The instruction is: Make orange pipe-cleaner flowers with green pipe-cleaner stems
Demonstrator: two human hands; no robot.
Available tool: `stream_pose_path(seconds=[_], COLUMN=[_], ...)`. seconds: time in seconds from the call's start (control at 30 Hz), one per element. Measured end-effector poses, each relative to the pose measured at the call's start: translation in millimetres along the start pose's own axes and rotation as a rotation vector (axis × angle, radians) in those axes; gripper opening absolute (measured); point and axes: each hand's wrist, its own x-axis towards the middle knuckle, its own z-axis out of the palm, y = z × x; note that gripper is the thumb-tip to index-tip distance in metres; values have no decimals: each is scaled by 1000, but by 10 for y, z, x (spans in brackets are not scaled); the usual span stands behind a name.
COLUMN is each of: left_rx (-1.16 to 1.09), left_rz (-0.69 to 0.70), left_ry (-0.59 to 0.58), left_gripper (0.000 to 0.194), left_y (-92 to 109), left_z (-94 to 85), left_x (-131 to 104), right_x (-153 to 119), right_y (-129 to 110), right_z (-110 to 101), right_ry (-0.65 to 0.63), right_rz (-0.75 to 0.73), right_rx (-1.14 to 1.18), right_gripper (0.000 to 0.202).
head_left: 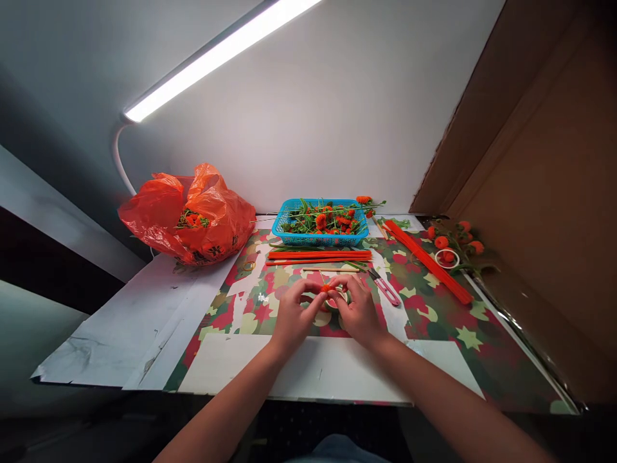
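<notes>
A small fuzzy orange flower head [326,289] is held up between my two hands, above the middle of the table. My left hand [297,308] pinches it from the left with thumb and forefinger. From the right, my right hand [355,308] closes on it the same way. Just beneath my fingers lies a round thing [332,303] with a green, white and red face, partly covered. Beyond my hands a thin brown stick [330,269] lies crosswise. To the right rests a pink-handled cutting tool [385,289] with a dark tip.
A blue basket [321,240] of orange flowers stands behind orange fuzzy stems [318,255]. More orange stems [429,260] lie right, near finished flowers [441,242] and a white ring [447,258]. A red plastic bag [226,215] sits left, under a lit lamp [216,61].
</notes>
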Motion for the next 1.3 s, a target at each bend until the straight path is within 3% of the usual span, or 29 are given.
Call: stream_pose_path(seconds=[0.1, 0.27, 0.33, 0.5, 0.87, 1.3], left_rx=[-92, -320, -353, -565, -829, -880], left_rz=[-65, -225, -293, -468, -745, -823], left_ry=[27, -185, -216, -146, -211, -158], left_gripper=[34, 32, 30, 33, 19, 6], left_y=[9, 57, 57, 10, -80, -29], left_z=[-8, -45, -56, -69, -79, -62], left_x=[15, 41, 51, 78, 67, 77], right_x=[16, 16, 19, 39, 33, 21], right_y=[1, -16, -38, -85, 39, 136], right_z=[-6, -21, -41, -86, -16, -18], right_ry=[2, -49, -29, 2, 11, -77], right_rz=[-30, -113, -119, -164, -115, -140], right_rx=[1, -7, -12, -75, -66, -76], right_gripper=[16, 19, 19, 30, 30, 29])
